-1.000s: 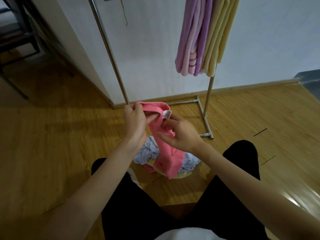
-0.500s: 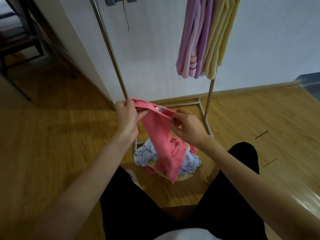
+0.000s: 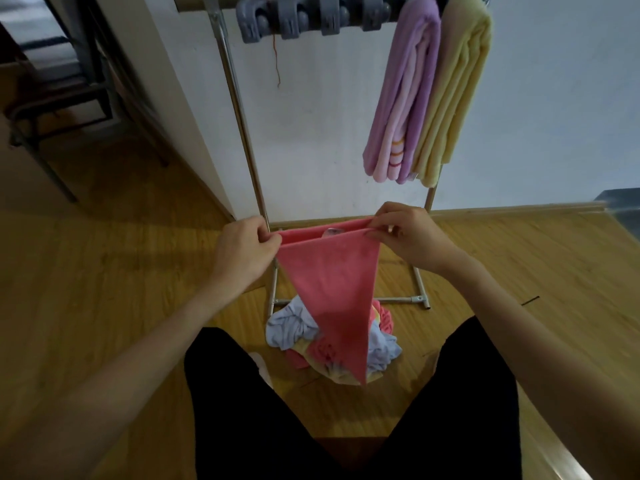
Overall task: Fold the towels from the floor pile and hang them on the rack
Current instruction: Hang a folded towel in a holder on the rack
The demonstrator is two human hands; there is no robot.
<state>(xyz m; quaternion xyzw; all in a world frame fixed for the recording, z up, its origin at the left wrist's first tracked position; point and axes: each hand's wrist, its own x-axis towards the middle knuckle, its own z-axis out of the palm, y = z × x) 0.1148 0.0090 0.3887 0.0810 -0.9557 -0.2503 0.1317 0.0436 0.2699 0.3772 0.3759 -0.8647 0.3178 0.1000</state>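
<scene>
A pink towel (image 3: 332, 289) hangs doubled between my hands, its top edge stretched flat and its lower end tapering to a point over the floor pile. My left hand (image 3: 244, 252) pinches the towel's left corner. My right hand (image 3: 405, 237) pinches the right corner. The pile (image 3: 294, 330) of crumpled blue, pink and yellow towels lies on the wooden floor between my knees. Behind stands the metal rack (image 3: 242, 133), with a folded purple towel (image 3: 401, 109) and a folded yellow towel (image 3: 453, 95) hung on its top bar at the right.
Several grey clips (image 3: 304, 19) hang on the rack's top bar left of the hung towels. A white wall (image 3: 311, 116) is just behind the rack. A dark chair frame (image 3: 69, 98) stands at the far left. My black-trousered legs (image 3: 242, 410) flank the pile.
My hands have moved apart and upward, pulling the bunched pink towel out into a taut top edge. The view has tilted up, showing the rack's bar and clips.
</scene>
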